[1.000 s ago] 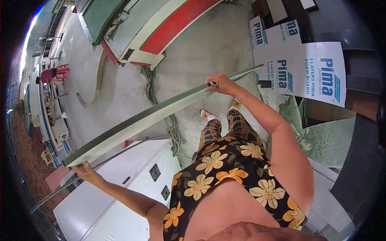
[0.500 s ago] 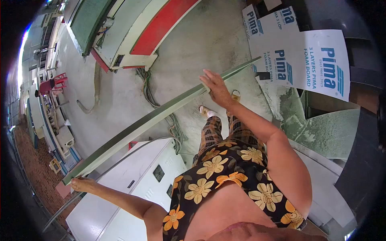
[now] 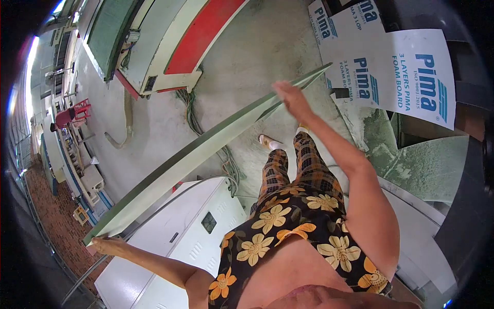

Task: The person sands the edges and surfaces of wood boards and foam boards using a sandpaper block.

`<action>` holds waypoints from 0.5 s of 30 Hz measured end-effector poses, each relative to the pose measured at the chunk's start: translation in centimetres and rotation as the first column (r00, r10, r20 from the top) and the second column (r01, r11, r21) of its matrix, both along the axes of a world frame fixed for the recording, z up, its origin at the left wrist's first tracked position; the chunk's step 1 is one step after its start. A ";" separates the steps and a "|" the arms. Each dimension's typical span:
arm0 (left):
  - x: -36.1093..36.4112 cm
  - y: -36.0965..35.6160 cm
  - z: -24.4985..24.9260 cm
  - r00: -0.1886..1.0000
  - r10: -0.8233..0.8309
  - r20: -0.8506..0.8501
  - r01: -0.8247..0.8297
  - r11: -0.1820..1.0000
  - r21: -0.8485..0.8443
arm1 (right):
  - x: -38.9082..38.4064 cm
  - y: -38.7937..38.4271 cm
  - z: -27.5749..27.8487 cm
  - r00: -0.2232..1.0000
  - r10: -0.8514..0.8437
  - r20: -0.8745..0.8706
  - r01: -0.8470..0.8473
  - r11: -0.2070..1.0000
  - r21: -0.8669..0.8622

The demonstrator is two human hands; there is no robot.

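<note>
A long pale green strip (image 3: 198, 149) runs diagonally across the view, from the lower left up to the right. My left hand (image 3: 105, 245) grips its near, lower-left end. Over toward the far end, my right hand (image 3: 292, 98) is at the strip's edge, blurred, so its fingers and any contact with the strip are unclear. A narrow folded or separate flap shows under the strip between my right hand and the pointed far tip.
White foam boards with blue print (image 3: 422, 72) lie at the upper right above greenish sheets (image 3: 432, 165). A red and white machine (image 3: 195, 41) stands ahead. Cables (image 3: 193, 121) cross the floor. A white cabinet (image 3: 180, 232) stands close at the lower left.
My right hand has moved up and slightly right along the strip. The strip has tilted, showing more of its pale face and a flap beneath. My left hand keeps its grip, slightly lower.
</note>
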State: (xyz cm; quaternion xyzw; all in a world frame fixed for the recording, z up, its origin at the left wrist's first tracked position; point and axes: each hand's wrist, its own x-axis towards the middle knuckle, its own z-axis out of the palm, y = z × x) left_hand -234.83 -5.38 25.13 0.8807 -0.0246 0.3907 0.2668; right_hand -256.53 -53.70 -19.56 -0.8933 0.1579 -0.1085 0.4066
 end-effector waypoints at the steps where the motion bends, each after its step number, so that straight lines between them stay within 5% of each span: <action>1: -0.1 0.0 0.0 1.000 0.015 -0.004 -0.015 1.000 0.016 | 0.2 1.4 3.4 0.998 0.046 0.043 -0.047 0.998 0.030; 4: -0.1 -0.4 0.1 0.999 0.044 0.007 -0.044 0.999 0.030 | 0.2 2.9 7.2 0.995 0.072 0.075 -0.083 0.985 0.152; 9: -0.3 -0.4 0.2 0.997 0.070 0.037 -0.070 0.997 0.009 | 0.9 -0.8 -0.4 1.000 -0.006 -0.005 0.006 1.000 -0.005; 15: 0.6 3.2 0.7 0.999 -0.036 0.037 0.040 0.991 -0.127 | 0.9 -6.5 -6.6 0.904 -0.114 -0.412 0.149 0.987 0.055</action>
